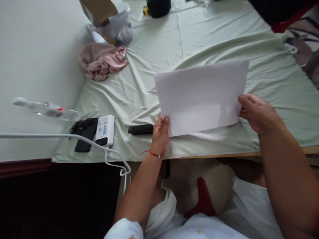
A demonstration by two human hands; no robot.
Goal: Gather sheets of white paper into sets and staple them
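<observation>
White paper (203,96), perhaps several sheets together, is held level above the cloth-covered table. My left hand (160,134), with a red string bracelet at the wrist, pinches its lower left edge, thumb on top. At the right edge, my right hand (256,111) grips the paper between thumb and fingers. A black stapler-like object (141,129) lies on the cloth just left of my left hand.
A white power bank (105,127) and a black phone-like item (86,137) lie at left, near a white cable (99,145) and a clear bottle (51,109). Pink cloth (107,63) and a plastic container (121,28) stand farther back on the green tablecloth (199,39).
</observation>
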